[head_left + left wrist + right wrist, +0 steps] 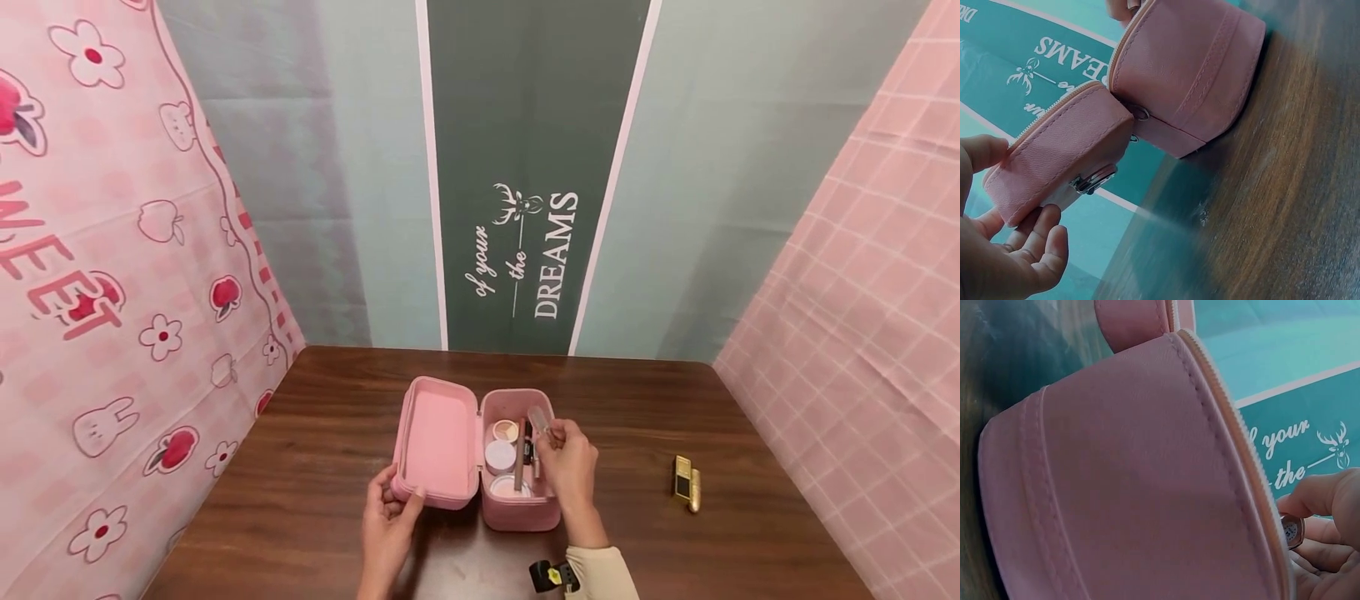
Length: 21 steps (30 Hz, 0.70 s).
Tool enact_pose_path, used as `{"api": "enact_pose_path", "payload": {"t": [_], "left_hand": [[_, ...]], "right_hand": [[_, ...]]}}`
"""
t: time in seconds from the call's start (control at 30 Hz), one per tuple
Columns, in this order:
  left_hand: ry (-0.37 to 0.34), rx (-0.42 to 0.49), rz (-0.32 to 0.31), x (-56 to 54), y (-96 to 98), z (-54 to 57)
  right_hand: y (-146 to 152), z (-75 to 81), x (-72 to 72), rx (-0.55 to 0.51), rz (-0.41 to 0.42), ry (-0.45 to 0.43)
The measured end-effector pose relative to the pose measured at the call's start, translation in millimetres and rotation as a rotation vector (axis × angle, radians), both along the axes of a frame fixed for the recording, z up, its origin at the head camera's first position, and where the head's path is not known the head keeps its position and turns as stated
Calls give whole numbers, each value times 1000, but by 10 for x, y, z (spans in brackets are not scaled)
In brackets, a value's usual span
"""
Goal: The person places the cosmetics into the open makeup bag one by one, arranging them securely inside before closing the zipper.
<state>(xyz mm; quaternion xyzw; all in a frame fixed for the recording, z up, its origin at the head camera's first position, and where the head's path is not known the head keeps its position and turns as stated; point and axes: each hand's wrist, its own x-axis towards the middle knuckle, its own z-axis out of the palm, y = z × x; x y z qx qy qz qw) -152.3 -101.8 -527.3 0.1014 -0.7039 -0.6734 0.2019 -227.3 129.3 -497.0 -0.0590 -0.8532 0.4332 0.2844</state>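
Note:
A pink zip-up makeup case [521, 515] stands on the table with its lid [442, 442] folded out to the left. My left hand [386, 521] grips the lid's near left corner, thumb at the zip edge and fingers underneath in the left wrist view. Over the case's right rim, my right hand [572, 467] pinches a slim cosmetic tube with a clear end [538, 419]; its labelled base [1292, 531] shows between the fingers. Inside the case lie a three-colour pan [506, 431], a round white jar [500, 457], a brown stick [520, 458] and a black tube [528, 443].
On the table's right side, a gold-and-black compact or lipstick case [681, 477] lies beside a gold tube [695, 490]. The brown wooden table [337, 417] ends at a green fabric backdrop [510, 108], with pink cloths along both sides.

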Motion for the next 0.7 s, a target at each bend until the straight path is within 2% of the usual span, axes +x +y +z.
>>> {"api": "enact_pose_path", "payload": {"t": [0.17, 0.37, 0.5, 0.7], "left_hand": [[-26, 15, -30, -14, 36, 19], [-45, 5, -43, -30, 52, 35], [-42, -2, -37, -31, 40, 35], [-17, -23, -21, -9, 6, 30]], "right_hand": [[54, 58, 25, 40, -32, 26], [112, 200, 98, 95, 1, -98], [155, 302, 155, 174, 67, -216], [201, 406, 201, 266, 245, -406]]}}
